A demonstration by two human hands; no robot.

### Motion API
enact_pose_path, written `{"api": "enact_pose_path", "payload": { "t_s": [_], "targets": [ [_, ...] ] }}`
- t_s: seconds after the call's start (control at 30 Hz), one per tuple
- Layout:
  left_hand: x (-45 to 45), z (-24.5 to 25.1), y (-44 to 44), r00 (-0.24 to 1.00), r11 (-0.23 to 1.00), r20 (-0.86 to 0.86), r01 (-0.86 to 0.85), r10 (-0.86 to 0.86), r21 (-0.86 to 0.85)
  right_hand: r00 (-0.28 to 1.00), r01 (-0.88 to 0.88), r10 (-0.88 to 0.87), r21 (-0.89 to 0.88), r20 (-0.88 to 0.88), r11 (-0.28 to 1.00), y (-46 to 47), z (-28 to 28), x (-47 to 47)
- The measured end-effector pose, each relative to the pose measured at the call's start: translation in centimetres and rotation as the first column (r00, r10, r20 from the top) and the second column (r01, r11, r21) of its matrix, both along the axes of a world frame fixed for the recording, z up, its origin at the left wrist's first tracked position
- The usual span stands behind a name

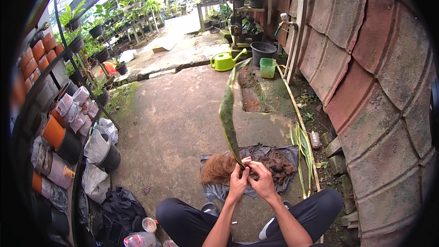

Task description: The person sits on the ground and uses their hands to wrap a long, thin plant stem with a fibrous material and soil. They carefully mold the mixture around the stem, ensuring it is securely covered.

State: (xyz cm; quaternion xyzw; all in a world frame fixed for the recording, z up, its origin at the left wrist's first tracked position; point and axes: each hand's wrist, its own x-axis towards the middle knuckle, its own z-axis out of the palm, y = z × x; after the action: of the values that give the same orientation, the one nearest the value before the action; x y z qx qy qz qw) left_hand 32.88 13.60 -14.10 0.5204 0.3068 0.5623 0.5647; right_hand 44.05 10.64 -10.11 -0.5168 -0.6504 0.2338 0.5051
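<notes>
A long snake plant leaf (228, 109), mottled green with yellow edges, stands nearly upright in my hands. My left hand (238, 180) grips its narrow base, the fingers closed around it. My right hand (261, 176) meets the left at the leaf's lower end, its fingers bent and touching there; what they pinch is hidden. Beneath the hands a black plastic sheet (214, 192) lies on the concrete, bearing brown coconut fibre (216, 169) at the left and dark soil (279, 164) at the right. More snake plant leaves (305, 147) lie to the right of the sheet.
A bamboo pole (296, 109) runs along the tiled wall (377, 109) at right. Ahead stand a green watering can (224, 61), a green plastic container (267, 68) and a black pot (263, 52). Stacked pots and bags (97, 147) line the left, with plastic bottles (142, 239) near my knee.
</notes>
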Motion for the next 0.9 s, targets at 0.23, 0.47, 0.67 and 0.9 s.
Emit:
{"api": "enact_pose_path", "payload": {
  "t_s": [0.23,0.47,0.67,0.9],
  "targets": [
    [0.0,0.2,0.0,0.991,0.998,-0.134,0.028,-0.021,0.048,0.995,0.079,-0.081,0.032,0.05,0.996,0.3,-1.2,0.4],
    [0.1,1.0,-0.4,0.997,0.999,-0.076,0.006,-0.01,-0.054,0.973,0.137,-0.145,0.059,0.181,0.989,0.2,-1.2,0.4],
    [0.3,1.1,-0.5,0.997,0.994,-0.059,-0.061,0.056,-0.089,0.96,0.157,-0.165,0.055,0.227,0.986,-0.1,-1.2,0.0],
    [-0.4,0.7,0.1,0.999,0.994,-0.029,-0.041,0.039,-0.104,0.979,0.09,-0.095,0.037,0.18,0.995,-0.2,-0.9,-0.3]
  ]
}}
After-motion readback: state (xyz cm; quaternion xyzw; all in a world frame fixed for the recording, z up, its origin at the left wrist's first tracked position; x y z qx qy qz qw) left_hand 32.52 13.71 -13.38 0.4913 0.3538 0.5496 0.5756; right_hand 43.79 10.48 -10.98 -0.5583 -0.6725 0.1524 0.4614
